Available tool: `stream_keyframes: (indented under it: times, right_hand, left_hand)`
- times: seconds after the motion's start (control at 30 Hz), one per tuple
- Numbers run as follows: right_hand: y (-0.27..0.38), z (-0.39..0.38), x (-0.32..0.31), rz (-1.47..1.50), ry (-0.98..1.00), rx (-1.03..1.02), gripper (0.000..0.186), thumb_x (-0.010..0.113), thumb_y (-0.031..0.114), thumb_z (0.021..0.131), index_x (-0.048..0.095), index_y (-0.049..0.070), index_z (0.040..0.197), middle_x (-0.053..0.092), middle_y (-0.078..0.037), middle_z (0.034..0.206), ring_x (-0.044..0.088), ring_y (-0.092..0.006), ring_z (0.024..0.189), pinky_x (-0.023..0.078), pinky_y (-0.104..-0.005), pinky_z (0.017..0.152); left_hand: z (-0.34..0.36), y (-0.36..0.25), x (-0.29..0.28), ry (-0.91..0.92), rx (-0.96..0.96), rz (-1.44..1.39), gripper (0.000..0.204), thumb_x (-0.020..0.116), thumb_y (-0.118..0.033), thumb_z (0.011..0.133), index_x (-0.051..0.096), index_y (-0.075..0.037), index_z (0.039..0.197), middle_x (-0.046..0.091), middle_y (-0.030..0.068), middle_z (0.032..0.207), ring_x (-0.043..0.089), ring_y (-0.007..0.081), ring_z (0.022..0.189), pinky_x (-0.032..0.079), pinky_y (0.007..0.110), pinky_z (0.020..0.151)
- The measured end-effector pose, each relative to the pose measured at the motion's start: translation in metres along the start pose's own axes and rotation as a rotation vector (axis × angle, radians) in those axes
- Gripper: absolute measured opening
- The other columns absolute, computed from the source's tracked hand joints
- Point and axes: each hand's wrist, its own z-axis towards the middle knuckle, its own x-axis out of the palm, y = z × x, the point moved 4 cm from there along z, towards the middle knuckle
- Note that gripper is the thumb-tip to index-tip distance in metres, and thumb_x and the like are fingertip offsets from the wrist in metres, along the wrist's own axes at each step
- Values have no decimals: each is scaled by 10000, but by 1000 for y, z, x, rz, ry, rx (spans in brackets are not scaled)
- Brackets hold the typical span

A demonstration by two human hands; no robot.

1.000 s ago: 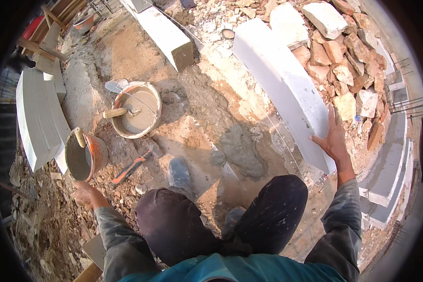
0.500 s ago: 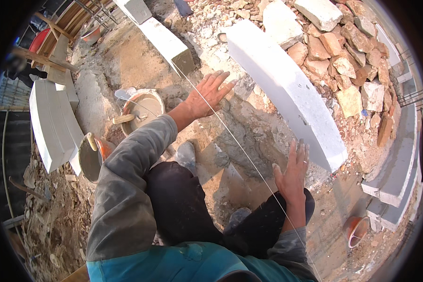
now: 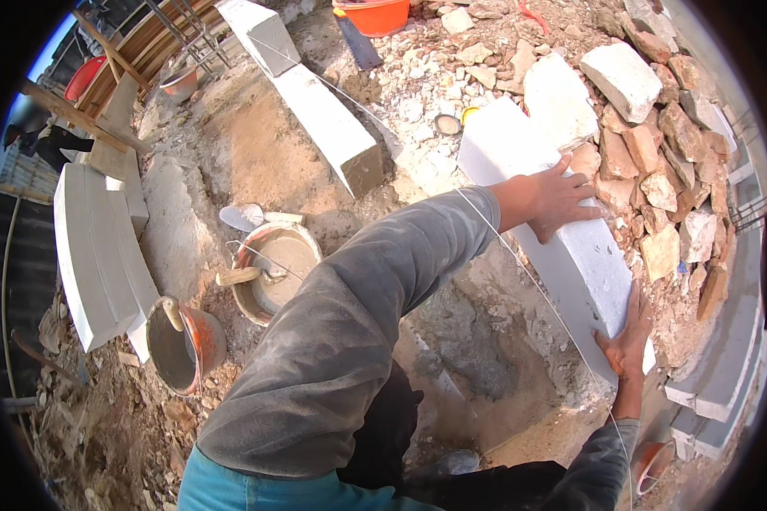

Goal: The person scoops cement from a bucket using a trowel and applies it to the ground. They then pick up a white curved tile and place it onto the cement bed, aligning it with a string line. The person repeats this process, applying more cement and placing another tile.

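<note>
A long white block (image 3: 498,140) lies on the rubble to the right. My left hand (image 3: 558,203) rests over its middle, fingers across the top and thumb toward the near side. My right hand (image 3: 629,336) clasps its near end, with the thumb on the inner face and the fingers along the outer side. A thin taut string (image 3: 520,262) runs past the block's inner side and close by my right wrist. Wet grey mortar (image 3: 473,341) is spread on the ground between my knees and the block.
To the left stand a mortar bucket (image 3: 307,243) with a wooden-handled trowel (image 3: 239,276) and an orange bucket (image 3: 209,345). Another white block (image 3: 328,128) lies ahead. Broken stones (image 3: 656,153) are heaped at right. A person (image 3: 55,140) is at far left.
Both hands have moved right, from hovering apart over the mortar to contact with the white block. My left arm now reaches across the string, and the view has shifted.
</note>
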Motion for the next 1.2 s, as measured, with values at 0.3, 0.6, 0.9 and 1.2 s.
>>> stream_keyframes:
  times: [0.3,0.6,0.9,1.2]
  right_hand:
    - [55,-76,-26,-56,-44,-33,1039,879,148,593,390,187,1509,368,-249,1457,373,-446,1350,337,-527,1115]
    - [93,-127,-18,123,67,-127,987,875,186,570,456,148,1463,381,-295,1427,380,-470,1321,286,-559,1117]
    - [132,-118,68,123,126,-210,1030,879,227,567,419,141,1485,382,-291,1408,367,-449,1326,238,-565,1122]
    - [166,-97,116,116,126,-238,1017,874,293,611,385,189,1497,375,-301,1392,368,-481,1306,217,-616,1097]
  left_hand:
    - [-51,-8,-37,125,132,57,1126,941,-350,548,379,-257,1519,527,97,1275,538,271,1199,450,400,1056]
    - [-120,-33,-55,230,212,-115,1128,943,-309,572,352,-284,1532,528,139,1274,528,273,1193,438,405,1030]
    - [-187,-21,0,296,162,-179,1137,903,-286,622,257,-305,1557,489,186,1361,505,326,1260,409,451,1069]
    - [-218,4,67,222,153,-98,1115,892,-294,632,261,-331,1551,472,150,1355,509,313,1229,424,434,1060]
